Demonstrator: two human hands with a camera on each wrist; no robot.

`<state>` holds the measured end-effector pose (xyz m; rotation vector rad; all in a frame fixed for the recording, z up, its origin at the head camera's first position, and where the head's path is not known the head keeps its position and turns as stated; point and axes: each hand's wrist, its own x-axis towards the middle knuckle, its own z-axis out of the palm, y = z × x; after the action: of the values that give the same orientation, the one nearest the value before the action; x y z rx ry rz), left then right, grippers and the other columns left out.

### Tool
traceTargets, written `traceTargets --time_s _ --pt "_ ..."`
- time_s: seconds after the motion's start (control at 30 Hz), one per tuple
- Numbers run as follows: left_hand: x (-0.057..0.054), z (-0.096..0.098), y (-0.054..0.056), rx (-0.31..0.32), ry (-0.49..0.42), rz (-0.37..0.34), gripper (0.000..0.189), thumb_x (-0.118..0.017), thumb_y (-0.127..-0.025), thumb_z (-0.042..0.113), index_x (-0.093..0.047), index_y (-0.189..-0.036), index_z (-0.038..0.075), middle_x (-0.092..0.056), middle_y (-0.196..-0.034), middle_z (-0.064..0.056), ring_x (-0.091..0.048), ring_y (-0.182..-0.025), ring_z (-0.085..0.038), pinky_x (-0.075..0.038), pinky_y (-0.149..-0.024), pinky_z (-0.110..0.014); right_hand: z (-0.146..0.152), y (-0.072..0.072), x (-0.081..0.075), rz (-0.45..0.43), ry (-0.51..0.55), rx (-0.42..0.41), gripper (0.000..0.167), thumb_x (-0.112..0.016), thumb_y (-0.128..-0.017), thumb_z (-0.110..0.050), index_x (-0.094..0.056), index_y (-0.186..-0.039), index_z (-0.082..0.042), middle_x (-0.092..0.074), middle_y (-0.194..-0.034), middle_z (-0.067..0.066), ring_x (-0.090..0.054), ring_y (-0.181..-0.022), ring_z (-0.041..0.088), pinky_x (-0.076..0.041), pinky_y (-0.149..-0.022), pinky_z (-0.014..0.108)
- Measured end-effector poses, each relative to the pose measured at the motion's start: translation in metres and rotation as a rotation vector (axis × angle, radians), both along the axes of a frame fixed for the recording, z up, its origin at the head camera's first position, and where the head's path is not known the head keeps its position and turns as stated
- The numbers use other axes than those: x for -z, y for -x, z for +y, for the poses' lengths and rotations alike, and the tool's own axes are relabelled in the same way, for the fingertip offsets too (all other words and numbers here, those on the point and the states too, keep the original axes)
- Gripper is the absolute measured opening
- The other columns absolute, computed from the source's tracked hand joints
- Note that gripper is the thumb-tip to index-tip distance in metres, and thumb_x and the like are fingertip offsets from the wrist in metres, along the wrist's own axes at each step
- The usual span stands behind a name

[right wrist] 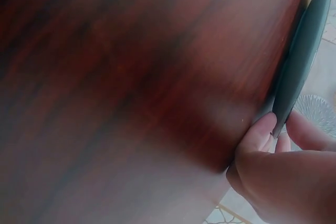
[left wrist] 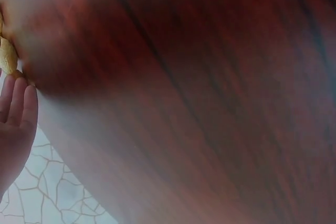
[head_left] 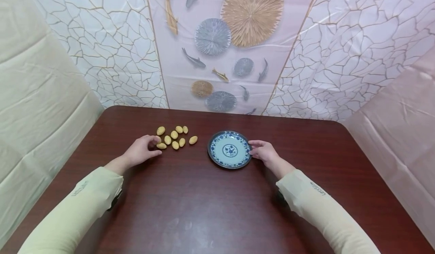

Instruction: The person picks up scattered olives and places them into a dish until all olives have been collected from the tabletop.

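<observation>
Several small yellow potatoes (head_left: 174, 135) lie loosely grouped on the table, left of the middle. My left hand (head_left: 144, 150) is at the near left side of this group, fingertips by the closest ones and thumb apart. In the left wrist view its fairly straight fingers (left wrist: 17, 103) reach a potato (left wrist: 8, 56); part of the hand is cut off. A round blue-and-white patterned plate (head_left: 230, 150) with a dark rim holds nothing. My right hand (head_left: 265, 154) pinches its right edge. The right wrist view shows the plate (right wrist: 302, 56) edge-on between thumb and fingers.
The dark reddish-brown table (head_left: 210, 205) has rounded far corners. Behind it hangs a patterned cloth (head_left: 217, 57) with fish and round motifs, and pale padded sheets (head_left: 40, 95) stand at both sides.
</observation>
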<state>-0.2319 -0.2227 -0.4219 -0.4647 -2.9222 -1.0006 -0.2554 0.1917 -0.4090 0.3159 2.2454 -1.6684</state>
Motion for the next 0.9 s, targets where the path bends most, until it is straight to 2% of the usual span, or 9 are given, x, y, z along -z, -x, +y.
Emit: traceTargets --time_s 0.23,0.5,0.9 --pt "0.002 -0.001 0.008 0.0 0.028 -0.001 0.021 -0.07 -0.081 0.009 -0.06 -0.098 -0.001 -0.063 -0.091 -0.014 -0.059 -0.085 -0.025 -0.048 -0.079 -0.04 0.001 0.001 0.001 -0.007 -0.016 -0.008 0.047 -0.052 -0.088 0.007 -0.047 -0.134 0.002 -0.046 -0.131 0.018 -0.047 -0.108 0.02 -0.05 -0.089 0.028" --pt "0.003 -0.001 0.012 -0.034 0.052 -0.036 0.016 -0.07 -0.082 0.014 -0.059 -0.09 0.005 -0.062 -0.083 -0.007 -0.056 -0.077 -0.018 -0.044 -0.071 -0.03 0.0 0.003 0.002 -0.014 0.004 0.003 0.048 -0.054 -0.086 0.009 -0.047 -0.133 0.003 -0.049 -0.117 0.012 -0.051 -0.093 0.013 -0.05 -0.072 0.018" --pt "0.001 0.003 0.01 -0.052 0.061 -0.039 0.013 -0.066 -0.084 0.014 -0.058 -0.09 0.005 -0.062 -0.082 -0.006 -0.056 -0.075 -0.016 -0.043 -0.07 -0.029 0.0 0.005 0.001 -0.018 0.011 0.006 0.049 -0.053 -0.085 0.011 -0.047 -0.133 0.005 -0.049 -0.112 0.01 -0.048 -0.091 0.013 -0.05 -0.068 0.017"
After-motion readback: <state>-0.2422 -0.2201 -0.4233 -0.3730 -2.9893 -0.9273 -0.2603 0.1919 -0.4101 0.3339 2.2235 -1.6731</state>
